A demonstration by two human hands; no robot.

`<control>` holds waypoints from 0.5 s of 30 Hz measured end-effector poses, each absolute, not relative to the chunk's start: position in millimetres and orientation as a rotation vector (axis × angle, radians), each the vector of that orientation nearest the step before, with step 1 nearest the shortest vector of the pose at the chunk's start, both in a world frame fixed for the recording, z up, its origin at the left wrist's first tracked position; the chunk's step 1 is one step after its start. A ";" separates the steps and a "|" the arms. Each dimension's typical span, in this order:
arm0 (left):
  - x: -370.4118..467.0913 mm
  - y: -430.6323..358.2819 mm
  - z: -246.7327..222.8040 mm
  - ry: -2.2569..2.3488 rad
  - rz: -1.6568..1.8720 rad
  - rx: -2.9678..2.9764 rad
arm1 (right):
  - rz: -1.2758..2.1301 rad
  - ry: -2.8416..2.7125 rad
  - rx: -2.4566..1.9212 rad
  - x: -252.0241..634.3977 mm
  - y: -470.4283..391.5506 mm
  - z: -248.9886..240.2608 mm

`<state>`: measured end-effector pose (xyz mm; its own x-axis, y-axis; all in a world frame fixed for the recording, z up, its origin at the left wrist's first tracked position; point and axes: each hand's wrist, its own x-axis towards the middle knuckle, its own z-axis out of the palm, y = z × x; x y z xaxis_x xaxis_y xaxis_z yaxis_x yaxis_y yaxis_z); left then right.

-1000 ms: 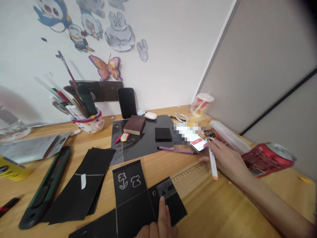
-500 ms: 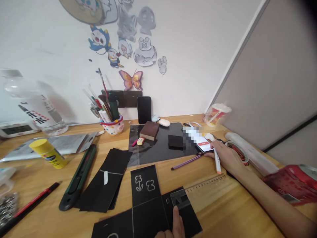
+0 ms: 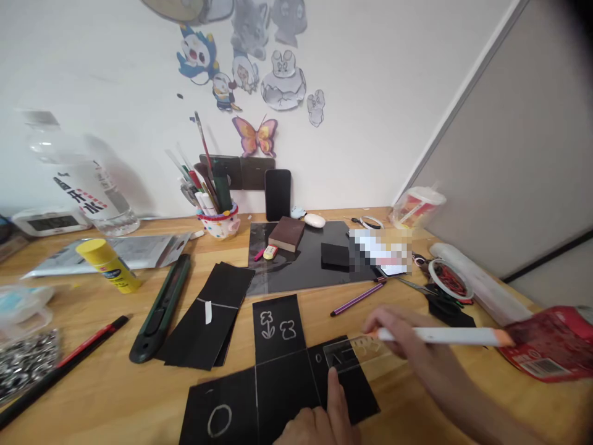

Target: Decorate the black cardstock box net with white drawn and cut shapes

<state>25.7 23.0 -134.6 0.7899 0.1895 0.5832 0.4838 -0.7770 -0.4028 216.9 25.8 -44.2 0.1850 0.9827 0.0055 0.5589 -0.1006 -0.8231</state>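
Observation:
My left hand [image 3: 319, 423] comes in at the bottom edge. Its index finger is stretched out and presses on the clear ruler [image 3: 340, 353]; the other fingers look bent over the paper. Beneath lies black paper [image 3: 280, 389] with pale fold or pencil lines, flowers, a circle and small marks drawn on it. Right of the paper, my right hand [image 3: 398, 334] grips a white marker [image 3: 445, 335] with an orange end. The marker lies nearly level over the hand, its thin tip toward the ruler. Part of the ruler is hidden behind my right fingers.
Left are folded black strips [image 3: 213, 321], a green utility knife [image 3: 162, 309], a glue stick [image 3: 111, 266] and a pencil [image 3: 97, 346]. A purple pen [image 3: 357, 300], a phone [image 3: 396, 269], scissors [image 3: 445, 301] and a red bag [image 3: 546, 346] lie beyond and right.
My right hand has moved from the phone toward the ruler, turning the white marker from upright to nearly level. My left finger stays on the ruler. The view has shifted slightly.

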 end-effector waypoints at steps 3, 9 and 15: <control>26.1 24.0 -124.1 -0.490 -0.709 -2.440 | 1.094 -1.328 -1.613 187.6 30.4 -53.2; 26.2 26.0 -103.6 -0.454 -0.665 -2.509 | 1.103 -1.252 -1.576 186.1 37.7 -66.5; 23.8 23.6 -110.0 -0.442 -0.589 -2.481 | 0.992 -1.341 -1.631 194.7 35.4 -71.1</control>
<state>23.8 23.6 -110.0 0.8501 0.1834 0.4937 0.4226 -0.7969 -0.4316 194.7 35.4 -71.1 0.1358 0.9869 -0.0868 0.3716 -0.1320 -0.9190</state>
